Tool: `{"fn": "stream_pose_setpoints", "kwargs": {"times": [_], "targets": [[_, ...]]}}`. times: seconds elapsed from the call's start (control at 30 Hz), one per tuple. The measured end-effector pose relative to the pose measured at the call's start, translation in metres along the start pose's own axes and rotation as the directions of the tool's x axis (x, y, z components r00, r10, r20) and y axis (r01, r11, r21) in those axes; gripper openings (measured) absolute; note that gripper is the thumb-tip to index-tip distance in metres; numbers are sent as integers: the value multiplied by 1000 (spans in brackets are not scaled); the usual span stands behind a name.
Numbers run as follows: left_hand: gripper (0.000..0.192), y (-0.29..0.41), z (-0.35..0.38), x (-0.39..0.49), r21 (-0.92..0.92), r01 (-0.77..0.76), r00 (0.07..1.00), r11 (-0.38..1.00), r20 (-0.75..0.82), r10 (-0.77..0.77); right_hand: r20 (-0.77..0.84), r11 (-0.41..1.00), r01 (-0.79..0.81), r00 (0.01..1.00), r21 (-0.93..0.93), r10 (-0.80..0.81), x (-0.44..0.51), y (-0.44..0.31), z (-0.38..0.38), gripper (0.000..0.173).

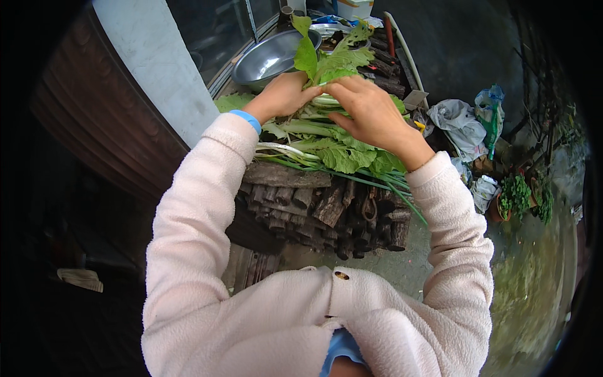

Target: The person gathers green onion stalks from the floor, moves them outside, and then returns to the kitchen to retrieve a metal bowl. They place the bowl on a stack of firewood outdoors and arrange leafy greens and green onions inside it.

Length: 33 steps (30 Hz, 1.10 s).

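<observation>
My left hand is closed around the stem end of a leafy green vegetable, whose broad leaves stand up beyond my fingers. At the same stems, the fingertips of my right hand meet my left thumb; whether they pinch a stem is hidden. Under both hands lies a pile of leafy greens with pale stalks. Along its near side are spring onions with white ends at the left and long green tops at the right.
Stacked firewood lies under the greens. A steel basin stands behind my left hand, beside a second metal bowl with dark contents. A white pillar rises at the left. Plastic bags and potted plants are at the right.
</observation>
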State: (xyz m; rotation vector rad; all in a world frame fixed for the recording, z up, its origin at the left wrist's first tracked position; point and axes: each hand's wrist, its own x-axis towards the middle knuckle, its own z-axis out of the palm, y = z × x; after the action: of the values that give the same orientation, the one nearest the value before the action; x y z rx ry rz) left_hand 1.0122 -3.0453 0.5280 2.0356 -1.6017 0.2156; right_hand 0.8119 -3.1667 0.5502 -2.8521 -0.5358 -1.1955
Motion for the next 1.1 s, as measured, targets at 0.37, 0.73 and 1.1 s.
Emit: {"fn": "stream_pose_setpoints", "kwargs": {"times": [0.37,0.73,1.1], "targets": [[31,-4,16,-13,-238,-238,934,942,209,289,-211,922,-147,949,358,233,8,-37,-29,19],[58,-1,1,-3,370,114,892,922,371,-259,264,966,-194,954,172,145,-46,-14,58,33],[28,-17,14,20,224,40,980,974,181,-82,179,984,-138,977,112,117,-43,-21,72,26]]}}
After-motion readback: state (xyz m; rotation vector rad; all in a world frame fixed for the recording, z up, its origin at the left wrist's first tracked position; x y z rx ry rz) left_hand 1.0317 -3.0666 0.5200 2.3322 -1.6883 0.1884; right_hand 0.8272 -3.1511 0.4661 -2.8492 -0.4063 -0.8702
